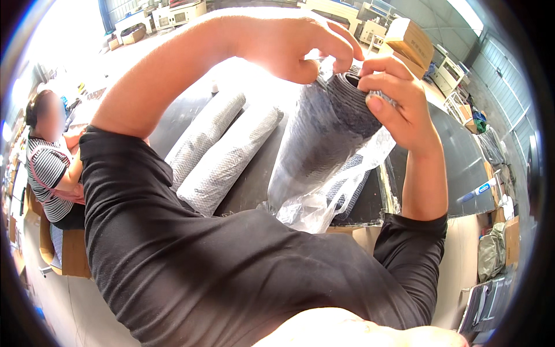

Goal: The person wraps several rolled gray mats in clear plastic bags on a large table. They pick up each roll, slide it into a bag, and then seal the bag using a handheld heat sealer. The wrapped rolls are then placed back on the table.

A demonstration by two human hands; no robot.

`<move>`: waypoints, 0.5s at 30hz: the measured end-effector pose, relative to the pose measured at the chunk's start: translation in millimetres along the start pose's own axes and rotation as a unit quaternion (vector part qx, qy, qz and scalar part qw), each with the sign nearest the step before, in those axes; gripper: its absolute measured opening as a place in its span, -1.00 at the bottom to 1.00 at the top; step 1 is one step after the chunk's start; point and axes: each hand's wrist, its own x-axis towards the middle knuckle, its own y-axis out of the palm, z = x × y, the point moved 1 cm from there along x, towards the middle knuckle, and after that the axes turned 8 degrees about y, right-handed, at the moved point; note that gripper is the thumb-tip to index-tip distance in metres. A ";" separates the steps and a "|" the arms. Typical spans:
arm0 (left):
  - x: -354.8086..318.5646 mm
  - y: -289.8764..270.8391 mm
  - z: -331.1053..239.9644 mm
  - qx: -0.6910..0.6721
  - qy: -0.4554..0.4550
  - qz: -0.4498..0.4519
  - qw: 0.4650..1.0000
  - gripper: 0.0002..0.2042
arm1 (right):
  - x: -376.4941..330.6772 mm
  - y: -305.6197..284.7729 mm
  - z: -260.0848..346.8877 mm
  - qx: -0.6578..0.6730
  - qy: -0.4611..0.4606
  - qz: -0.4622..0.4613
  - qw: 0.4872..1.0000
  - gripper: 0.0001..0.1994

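Observation:
A dark grey ribbed mat roll (309, 147) stands tilted before me, its open upper end facing up and right. A clear plastic bag (303, 211) covers it, bunched loosely around the lower end. My left hand (295, 49) reaches over the top, its fingers curled closed on the bag's gathered edge. At the right of the roll's rim, my right hand (399, 98) pinches the plastic between thumb and fingers. To the left lie two plastic-wrapped rolls, one nearer (231, 162) and one farther (207, 130). Another dark ribbed roll (350, 196) is partly hidden behind the bag.
The rolls rest on a black-topped table (451, 156). A blue and white tube-like item (477, 191) lies near its right edge. Another person (52, 168) in a striped top is at the left, beside a cardboard box (72, 254). Cardboard boxes (409, 43) and machines stand beyond.

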 end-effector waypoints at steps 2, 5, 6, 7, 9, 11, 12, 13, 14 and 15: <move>-9.8 2.2 14.5 0.079 0.136 -0.035 0.987 -0.65 | -0.5 -0.5 -1.1 0.027 -0.008 0.012 1.000 -0.82; -10.5 3.1 0.4 0.106 0.190 -0.063 0.974 -0.63 | -2.5 -2.6 -0.6 0.055 -0.039 0.019 0.998 -0.82; -8.2 5.6 -1.7 0.060 0.214 -0.067 0.973 -0.60 | -5.7 -3.8 -2.2 0.075 -0.035 0.030 0.996 -0.79; -6.0 7.9 -3.6 0.014 0.238 -0.071 0.969 -0.58 | -7.8 -5.2 -1.9 0.095 -0.023 0.040 0.994 -0.78; -9.7 11.0 -10.6 -0.007 0.224 -0.027 0.974 -0.53 | -10.9 -6.7 -0.3 0.138 0.003 0.061 0.989 -0.75; -9.3 14.0 -16.7 0.010 0.205 -0.035 0.978 -0.48 | -9.1 -3.9 -1.2 0.142 0.001 0.061 0.988 -0.74; -7.3 11.2 -22.6 0.023 0.179 -0.026 0.983 -0.47 | -7.6 -2.3 -2.1 0.141 -0.001 0.058 0.988 -0.74; -6.2 10.7 -24.8 0.037 0.153 -0.017 0.987 -0.46 | -7.6 -0.7 -2.3 0.139 -0.004 0.056 0.989 -0.74; -5.2 13.8 -20.3 0.051 0.152 -0.019 0.987 -0.45 | -9.8 0.8 -2.2 0.144 0.009 0.048 0.988 -0.74; -5.4 13.6 -20.6 0.056 0.148 -0.022 0.987 -0.45 | -8.4 0.5 -2.8 0.137 0.004 0.049 0.989 -0.74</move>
